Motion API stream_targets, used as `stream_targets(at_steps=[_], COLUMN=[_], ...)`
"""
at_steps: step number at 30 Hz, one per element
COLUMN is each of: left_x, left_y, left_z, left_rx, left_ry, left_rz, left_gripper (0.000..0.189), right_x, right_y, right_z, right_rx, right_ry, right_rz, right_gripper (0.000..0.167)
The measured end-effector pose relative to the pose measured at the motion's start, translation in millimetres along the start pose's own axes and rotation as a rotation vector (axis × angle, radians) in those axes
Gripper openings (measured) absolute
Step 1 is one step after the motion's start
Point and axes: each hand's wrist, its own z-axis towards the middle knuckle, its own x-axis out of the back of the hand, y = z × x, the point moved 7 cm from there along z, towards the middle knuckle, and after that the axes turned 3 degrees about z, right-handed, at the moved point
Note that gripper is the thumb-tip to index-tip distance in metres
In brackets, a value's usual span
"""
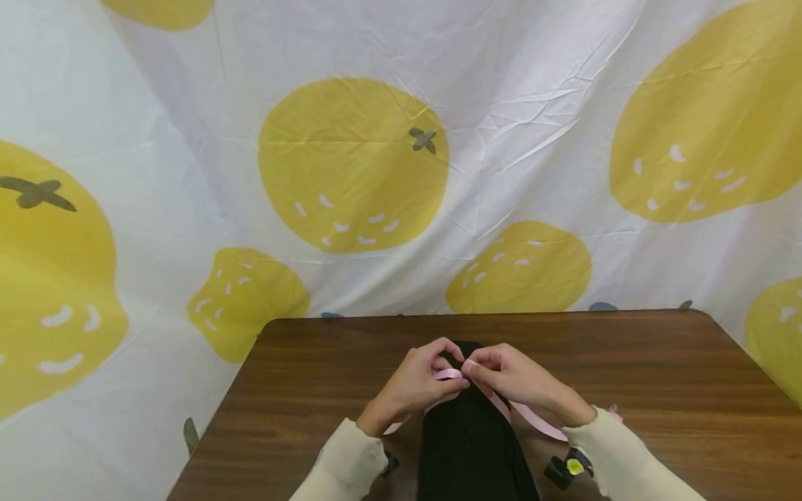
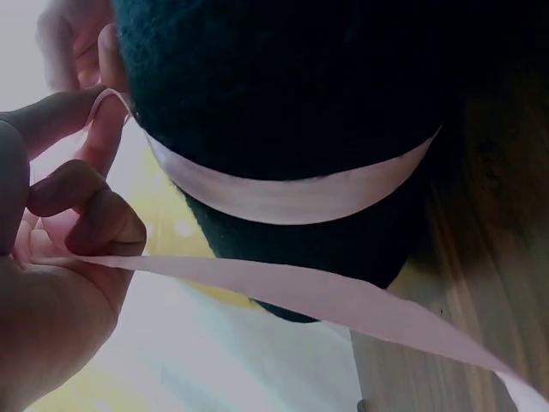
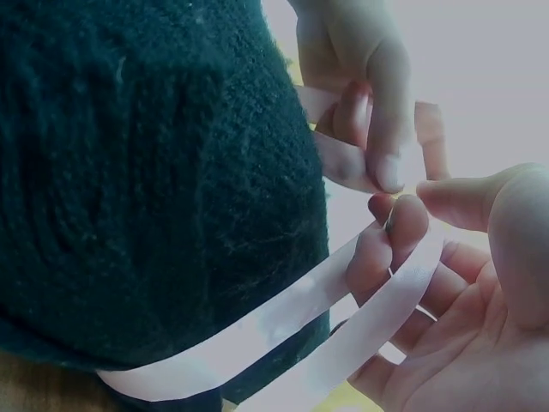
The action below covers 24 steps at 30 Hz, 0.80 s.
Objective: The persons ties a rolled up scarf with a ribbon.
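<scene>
A long black bundle of fuzzy fabric (image 1: 470, 452) lies on the table, pointing away from me. A pink satin ribbon (image 2: 283, 202) wraps round it near its far end. Above the bundle, my left hand (image 1: 413, 376) pinches the ribbon, which forms a small loop at the fingers. My right hand (image 1: 520, 379) meets it there, thumb and index finger pinching the ribbon close to the left fingertips. In the right wrist view, one loose tail (image 3: 377, 313) runs down past the right fingers. Another tail (image 2: 343, 300) trails from the left hand in the left wrist view.
The brown wooden table (image 1: 313, 376) ends at a far edge just beyond the hands. Behind it hangs a white curtain with yellow fruit prints (image 1: 357, 167). Dark wrist-worn devices (image 1: 567, 470) sit under both cream sleeves.
</scene>
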Motion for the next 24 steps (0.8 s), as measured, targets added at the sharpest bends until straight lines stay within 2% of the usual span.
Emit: stream_targets(at_steps=[3,7,16,20,24], left_x=[-1.6,-1.6,4.0,5.3,5.7], left_y=[-0.2,1.0,4.4,4.2,4.9], left_z=[0.4,0.4,0.0,-0.4,-0.7], left_rx=[0.005,-0.019,-0.122,-0.148,-0.169], left_ry=[0.011,0.043,0.192,0.231,0.248], left_rz=[-0.005,0.037,0.195,0.213,0.211], left_gripper=[0.032,0.027,0.019,0.013,0.010], right_x=[-1,-3,-6,-6,-6], right_y=[-2,-4,-14,-15,-14], right_z=[0.5,0.5,-0.5,-0.9,-0.6], right_rx=[-0.003,-0.025,0.033,0.037,0.051], right_ry=[0.002,0.010,0.026,0.039,0.084], right_rz=[-0.001,-0.004,-0.073,-0.092,-0.110], right_gripper=[0.029,0.028,0.018,0.016,0.018])
